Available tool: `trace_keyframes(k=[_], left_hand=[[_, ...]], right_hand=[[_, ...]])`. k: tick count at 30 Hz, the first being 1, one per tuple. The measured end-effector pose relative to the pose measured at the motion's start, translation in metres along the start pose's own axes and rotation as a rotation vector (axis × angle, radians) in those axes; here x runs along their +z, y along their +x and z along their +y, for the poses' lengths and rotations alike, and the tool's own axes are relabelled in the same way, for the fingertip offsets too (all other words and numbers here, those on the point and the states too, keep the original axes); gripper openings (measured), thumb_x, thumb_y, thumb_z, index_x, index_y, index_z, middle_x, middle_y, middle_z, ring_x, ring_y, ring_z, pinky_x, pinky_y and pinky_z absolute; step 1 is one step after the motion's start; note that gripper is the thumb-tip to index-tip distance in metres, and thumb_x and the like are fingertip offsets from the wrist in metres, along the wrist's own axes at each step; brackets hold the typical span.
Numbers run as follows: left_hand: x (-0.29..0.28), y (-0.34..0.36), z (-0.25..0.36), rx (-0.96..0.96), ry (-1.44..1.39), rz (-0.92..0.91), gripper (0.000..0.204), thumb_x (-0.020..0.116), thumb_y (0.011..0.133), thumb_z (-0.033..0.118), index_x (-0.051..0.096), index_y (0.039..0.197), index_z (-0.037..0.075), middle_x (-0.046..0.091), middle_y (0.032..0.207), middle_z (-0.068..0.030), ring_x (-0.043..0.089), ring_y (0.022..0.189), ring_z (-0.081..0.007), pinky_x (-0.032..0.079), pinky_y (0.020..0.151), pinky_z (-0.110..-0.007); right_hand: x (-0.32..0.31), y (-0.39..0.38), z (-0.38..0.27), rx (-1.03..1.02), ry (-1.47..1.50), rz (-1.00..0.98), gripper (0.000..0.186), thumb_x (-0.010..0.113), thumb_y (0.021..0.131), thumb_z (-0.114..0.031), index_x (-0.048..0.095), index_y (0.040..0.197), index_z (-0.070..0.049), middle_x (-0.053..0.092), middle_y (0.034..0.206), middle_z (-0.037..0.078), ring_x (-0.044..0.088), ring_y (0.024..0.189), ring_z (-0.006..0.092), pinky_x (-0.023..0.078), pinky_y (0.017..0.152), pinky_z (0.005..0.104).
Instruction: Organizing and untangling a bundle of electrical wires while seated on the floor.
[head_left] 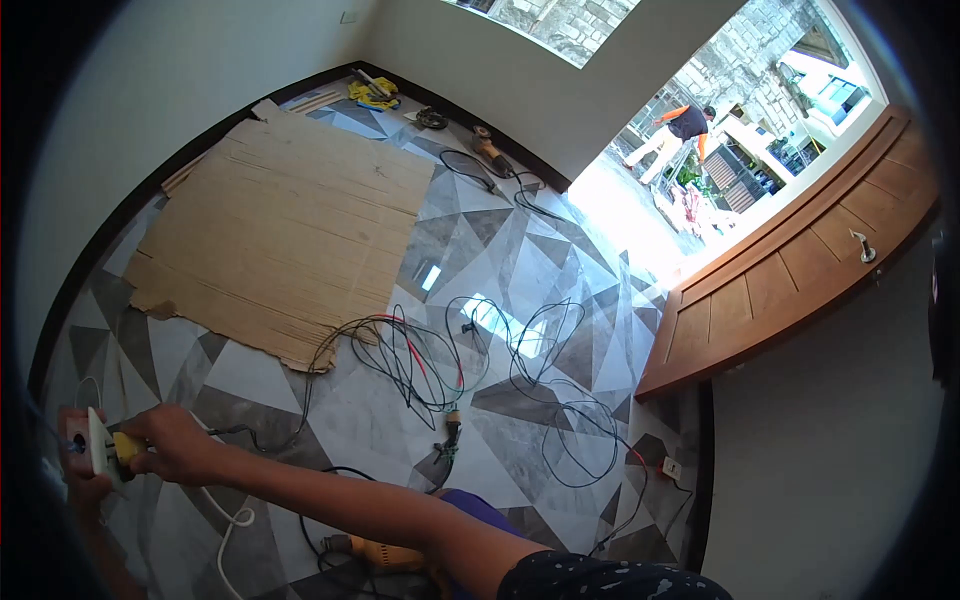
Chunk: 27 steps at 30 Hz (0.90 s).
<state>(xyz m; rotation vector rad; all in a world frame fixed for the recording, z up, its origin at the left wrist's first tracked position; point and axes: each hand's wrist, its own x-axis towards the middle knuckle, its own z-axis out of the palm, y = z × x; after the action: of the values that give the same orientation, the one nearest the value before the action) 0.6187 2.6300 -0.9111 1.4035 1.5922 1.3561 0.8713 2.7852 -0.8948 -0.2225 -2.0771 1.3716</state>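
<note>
At the far left, my left hand (88,487) is closed around a white electrical outlet box (98,442) held off the floor. My right hand (180,445) reaches across and pinches a yellow plug (127,448) against the face of that outlet; how deep its prongs sit is hidden. A dark cord trails from near the right hand toward the tangle on the floor. Below hangs a white cord (228,540), curling over the tiles. An orange power tool (385,553) lies close to my body, partly covered by my right forearm.
A large cardboard sheet (290,220) covers the floor ahead. Tangled black cords (405,365) spread across the tiles, with an outlet box (672,467) at right. An angle grinder (485,145) lies by the far wall. Beyond the open wooden door (780,270), a person (685,130) bends outside.
</note>
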Motion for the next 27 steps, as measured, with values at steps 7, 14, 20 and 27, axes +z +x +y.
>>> trace_keyframes(k=[7,14,20,27], left_hand=[[0.002,0.008,0.003,-0.032,0.022,0.01,0.092,0.085,0.058,0.054,0.045,0.124,0.004,0.051,0.111,-0.0041,0.054,0.099,-0.0147,0.045,0.086,-0.029],[0.033,-0.006,0.08,-0.013,0.161,0.08,0.084,0.082,0.059,0.051,0.049,0.12,0.002,0.058,0.104,-0.0048,0.059,0.094,-0.0148,0.047,0.081,-0.027],[0.058,0.012,0.073,-0.023,0.019,0.071,0.078,0.089,0.054,0.031,0.055,0.118,0.002,0.06,0.102,-0.0052,0.06,0.092,-0.0144,0.049,0.081,-0.027],[0.048,0.003,0.086,-0.054,0.157,0.043,0.075,0.088,0.054,0.023,0.054,0.117,0.002,0.062,0.105,-0.0069,0.061,0.096,-0.0159,0.051,0.085,-0.029]], right_hand=[[-0.011,-0.005,-0.002,-0.018,-0.071,0.013,0.033,0.078,0.064,-0.012,0.067,0.092,-0.001,0.065,0.081,0.018,0.064,0.079,0.0375,0.048,0.069,0.0456],[0.01,-0.006,-0.018,-0.045,-0.049,0.02,0.026,0.076,0.072,-0.018,0.065,0.089,-0.003,0.065,0.081,0.016,0.064,0.079,0.0376,0.048,0.069,0.0446],[-0.012,-0.012,-0.021,0.045,-0.18,-0.051,0.037,0.076,0.077,-0.023,0.068,0.109,-0.006,0.068,0.089,0.016,0.067,0.077,0.0322,0.05,0.068,0.0392],[-0.001,-0.001,-0.03,-0.002,-0.232,-0.073,0.032,0.075,0.077,-0.021,0.067,0.103,-0.005,0.066,0.081,0.017,0.063,0.073,0.0358,0.048,0.064,0.0413]])
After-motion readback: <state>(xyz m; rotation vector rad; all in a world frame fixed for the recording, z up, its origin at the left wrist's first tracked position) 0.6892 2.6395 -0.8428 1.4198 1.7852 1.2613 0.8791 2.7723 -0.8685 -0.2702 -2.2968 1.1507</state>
